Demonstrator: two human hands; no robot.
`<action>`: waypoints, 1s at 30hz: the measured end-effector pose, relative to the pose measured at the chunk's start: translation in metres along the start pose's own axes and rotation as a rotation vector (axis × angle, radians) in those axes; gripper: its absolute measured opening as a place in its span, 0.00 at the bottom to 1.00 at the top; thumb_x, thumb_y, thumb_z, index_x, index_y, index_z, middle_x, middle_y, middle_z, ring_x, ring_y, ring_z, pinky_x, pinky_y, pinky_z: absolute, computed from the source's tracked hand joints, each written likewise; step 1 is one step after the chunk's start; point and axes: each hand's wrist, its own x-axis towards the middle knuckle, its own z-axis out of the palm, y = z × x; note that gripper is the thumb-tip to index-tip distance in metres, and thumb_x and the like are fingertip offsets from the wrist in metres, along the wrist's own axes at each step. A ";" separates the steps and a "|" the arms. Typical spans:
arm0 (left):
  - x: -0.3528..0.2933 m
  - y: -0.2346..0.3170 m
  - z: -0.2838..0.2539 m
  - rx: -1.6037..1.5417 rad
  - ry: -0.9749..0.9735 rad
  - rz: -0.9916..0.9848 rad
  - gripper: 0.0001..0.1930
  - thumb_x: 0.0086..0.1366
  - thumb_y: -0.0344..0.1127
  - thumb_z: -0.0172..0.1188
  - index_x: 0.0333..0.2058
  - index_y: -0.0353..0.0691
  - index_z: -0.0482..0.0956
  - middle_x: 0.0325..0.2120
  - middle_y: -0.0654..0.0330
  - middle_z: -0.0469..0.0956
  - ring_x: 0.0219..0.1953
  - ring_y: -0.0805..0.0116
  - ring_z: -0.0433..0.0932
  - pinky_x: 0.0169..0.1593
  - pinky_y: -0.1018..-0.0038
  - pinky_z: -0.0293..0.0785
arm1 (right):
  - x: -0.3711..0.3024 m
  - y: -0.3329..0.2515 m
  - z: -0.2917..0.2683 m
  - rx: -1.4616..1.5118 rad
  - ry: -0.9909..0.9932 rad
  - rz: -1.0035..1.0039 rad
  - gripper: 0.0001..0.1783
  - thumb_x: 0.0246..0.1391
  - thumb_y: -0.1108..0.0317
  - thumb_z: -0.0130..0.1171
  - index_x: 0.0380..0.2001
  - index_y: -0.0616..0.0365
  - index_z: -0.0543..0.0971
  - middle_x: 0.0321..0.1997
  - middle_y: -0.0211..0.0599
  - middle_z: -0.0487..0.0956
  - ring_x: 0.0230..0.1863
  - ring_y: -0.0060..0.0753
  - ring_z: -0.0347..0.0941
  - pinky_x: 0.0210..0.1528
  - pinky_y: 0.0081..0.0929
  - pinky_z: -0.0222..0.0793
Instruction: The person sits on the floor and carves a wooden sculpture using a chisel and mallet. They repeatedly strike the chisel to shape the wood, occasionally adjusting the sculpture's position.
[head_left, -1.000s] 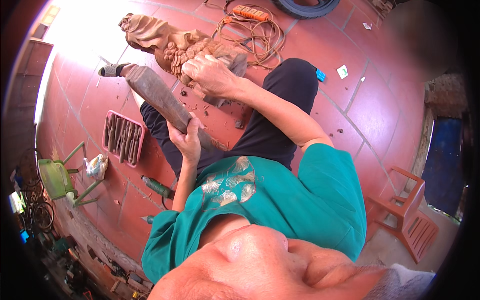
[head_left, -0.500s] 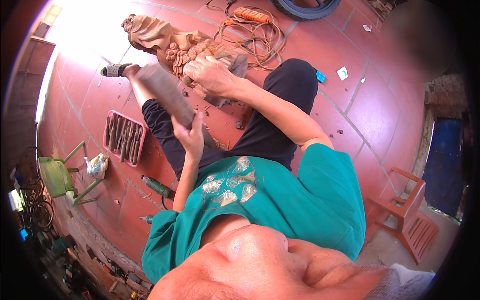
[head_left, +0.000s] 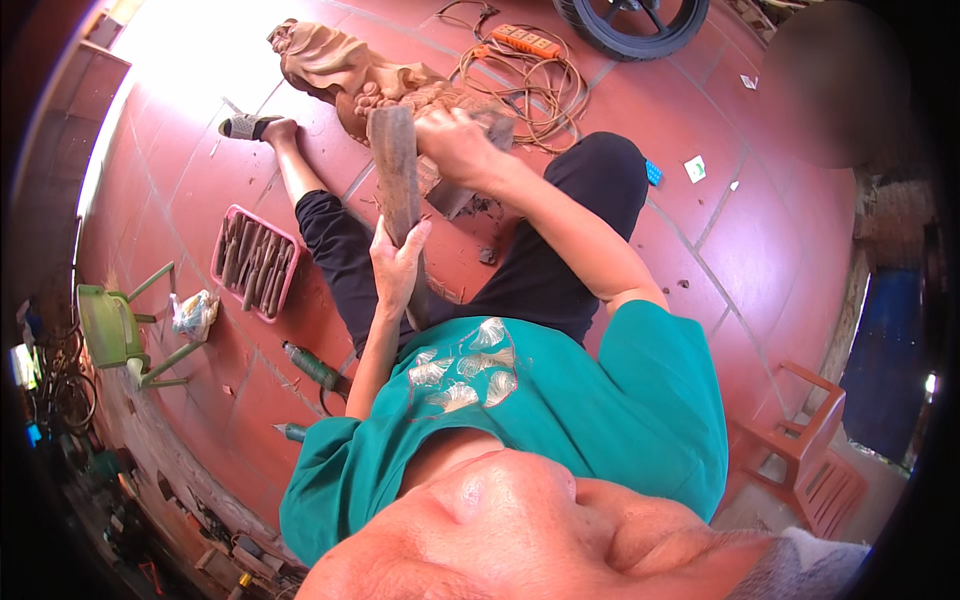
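**Carving in progress: mallet raised over the wooden figure**

The left hand [head_left: 398, 262] holds a long wooden mallet [head_left: 398, 190]; its fingers are wrapped around the lower part of the shaft, and the thick head stands above them, close to the carving. The right hand [head_left: 455, 145] is closed and presses on the wooden carving [head_left: 340, 70]. It probably holds a chisel there, but the tool itself is hidden under the fingers, so I cannot tell for sure.

The carving lies on the red tiled floor [head_left: 760, 250], just beyond the fingertips of the right hand. Its far part already shows rounded, shaped forms, while the part under the right hand looks more like a rough block. Wood chips lie on the tiles below both hands. I judge that the work is in the middle: much form is cut, and the near part is left to do.

To the left of the left hand, well apart, sits a pink tray of chisels [head_left: 255, 262].
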 end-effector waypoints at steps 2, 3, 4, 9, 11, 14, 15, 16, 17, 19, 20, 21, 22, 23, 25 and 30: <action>-0.007 0.001 -0.002 -0.026 0.046 -0.014 0.14 0.67 0.34 0.66 0.46 0.35 0.75 0.34 0.67 0.77 0.35 0.79 0.74 0.40 0.78 0.73 | 0.004 0.019 -0.018 0.069 -0.092 0.045 0.15 0.48 0.77 0.57 0.40 0.49 0.78 0.38 0.36 0.80 0.45 0.44 0.77 0.44 0.42 0.73; -0.010 0.002 -0.003 -0.040 0.070 -0.022 0.13 0.67 0.34 0.66 0.46 0.35 0.76 0.34 0.67 0.77 0.36 0.79 0.74 0.41 0.78 0.73 | 0.006 0.023 -0.029 0.116 -0.020 0.085 0.14 0.49 0.76 0.58 0.40 0.48 0.77 0.37 0.36 0.79 0.44 0.44 0.77 0.44 0.42 0.73; -0.008 0.001 -0.005 -0.062 0.065 -0.042 0.13 0.67 0.34 0.65 0.46 0.35 0.76 0.34 0.67 0.77 0.36 0.79 0.74 0.41 0.78 0.73 | 0.009 0.026 -0.045 0.156 0.047 0.125 0.13 0.50 0.76 0.58 0.39 0.48 0.77 0.37 0.36 0.79 0.42 0.45 0.77 0.44 0.41 0.73; 0.005 -0.011 -0.030 -0.185 0.037 -0.176 0.13 0.68 0.35 0.65 0.47 0.35 0.76 0.33 0.68 0.76 0.33 0.82 0.72 0.37 0.80 0.71 | 0.006 0.051 -0.101 0.468 0.299 0.327 0.07 0.60 0.74 0.61 0.41 0.53 0.75 0.35 0.31 0.80 0.40 0.32 0.79 0.42 0.31 0.75; 0.004 -0.017 -0.031 -0.188 0.057 -0.179 0.14 0.68 0.36 0.66 0.46 0.35 0.76 0.31 0.69 0.75 0.31 0.82 0.71 0.36 0.80 0.71 | 0.010 0.052 -0.116 0.733 0.289 0.449 0.07 0.62 0.73 0.62 0.41 0.54 0.75 0.34 0.28 0.79 0.39 0.26 0.79 0.40 0.25 0.74; 0.000 -0.023 -0.026 -0.172 0.013 -0.227 0.15 0.66 0.37 0.68 0.45 0.35 0.75 0.29 0.69 0.74 0.29 0.81 0.71 0.33 0.79 0.71 | 0.018 0.064 -0.123 0.993 0.321 0.410 0.08 0.63 0.74 0.63 0.41 0.56 0.74 0.35 0.25 0.78 0.39 0.19 0.78 0.39 0.20 0.73; 0.000 -0.026 -0.021 -0.134 -0.006 -0.203 0.16 0.65 0.37 0.68 0.45 0.35 0.75 0.29 0.69 0.74 0.28 0.81 0.71 0.33 0.79 0.71 | 0.021 0.091 -0.104 1.106 0.285 0.350 0.13 0.63 0.68 0.61 0.48 0.56 0.73 0.39 0.31 0.79 0.40 0.24 0.77 0.39 0.27 0.75; 0.000 -0.030 -0.020 -0.091 -0.014 -0.182 0.16 0.64 0.37 0.69 0.44 0.36 0.75 0.28 0.69 0.74 0.28 0.80 0.72 0.32 0.78 0.71 | 0.026 0.090 -0.101 1.080 0.215 0.394 0.11 0.63 0.69 0.61 0.46 0.55 0.73 0.37 0.30 0.78 0.40 0.22 0.76 0.38 0.25 0.75; -0.001 -0.027 -0.021 -0.084 -0.050 -0.247 0.18 0.62 0.37 0.71 0.44 0.35 0.75 0.28 0.68 0.74 0.29 0.79 0.72 0.33 0.78 0.71 | 0.035 0.084 -0.101 1.052 0.146 0.436 0.10 0.63 0.70 0.61 0.45 0.54 0.73 0.36 0.29 0.77 0.39 0.19 0.76 0.37 0.22 0.75; -0.002 -0.025 -0.019 -0.077 -0.059 -0.264 0.17 0.62 0.37 0.71 0.43 0.37 0.75 0.26 0.68 0.74 0.25 0.80 0.73 0.29 0.79 0.70 | 0.052 0.071 -0.106 0.845 0.043 0.510 0.12 0.63 0.70 0.62 0.46 0.54 0.72 0.36 0.27 0.76 0.41 0.19 0.75 0.36 0.20 0.75; -0.002 -0.024 -0.016 -0.078 -0.072 -0.270 0.17 0.62 0.37 0.71 0.43 0.38 0.75 0.26 0.68 0.74 0.24 0.81 0.73 0.27 0.80 0.70 | 0.058 0.065 -0.109 0.845 0.025 0.546 0.13 0.62 0.70 0.63 0.46 0.54 0.71 0.37 0.27 0.76 0.41 0.19 0.75 0.36 0.20 0.74; -0.001 -0.022 -0.016 -0.045 -0.085 -0.295 0.19 0.61 0.38 0.71 0.44 0.36 0.74 0.27 0.67 0.75 0.26 0.80 0.73 0.30 0.79 0.71 | 0.063 0.060 -0.110 0.845 0.007 0.582 0.13 0.62 0.71 0.63 0.47 0.53 0.71 0.37 0.27 0.76 0.41 0.20 0.75 0.35 0.19 0.74; -0.001 -0.020 -0.017 -0.010 -0.092 -0.321 0.20 0.59 0.38 0.71 0.44 0.35 0.74 0.28 0.65 0.75 0.29 0.78 0.73 0.33 0.77 0.72 | 0.067 0.059 -0.109 0.850 -0.014 0.614 0.14 0.61 0.71 0.63 0.47 0.53 0.71 0.38 0.27 0.76 0.41 0.20 0.75 0.35 0.19 0.73; 0.000 -0.020 -0.017 0.025 -0.107 -0.347 0.22 0.58 0.39 0.72 0.45 0.34 0.74 0.29 0.63 0.76 0.31 0.77 0.74 0.36 0.76 0.73 | 0.067 0.072 -0.098 0.679 -0.013 0.502 0.16 0.61 0.71 0.63 0.49 0.54 0.70 0.39 0.29 0.76 0.42 0.21 0.75 0.36 0.20 0.73; -0.001 -0.028 -0.017 0.036 -0.091 -0.297 0.24 0.56 0.39 0.71 0.47 0.33 0.74 0.31 0.62 0.76 0.33 0.76 0.74 0.40 0.75 0.73 | 0.064 0.090 -0.086 0.827 -0.068 0.491 0.17 0.60 0.73 0.63 0.50 0.55 0.70 0.40 0.29 0.76 0.42 0.22 0.75 0.38 0.21 0.74; 0.000 -0.028 -0.016 0.067 -0.096 -0.246 0.28 0.54 0.37 0.71 0.51 0.33 0.73 0.35 0.59 0.78 0.38 0.72 0.75 0.46 0.73 0.73 | 0.057 0.107 -0.063 0.923 0.055 0.354 0.20 0.54 0.80 0.64 0.50 0.56 0.72 0.39 0.30 0.78 0.42 0.23 0.75 0.42 0.23 0.74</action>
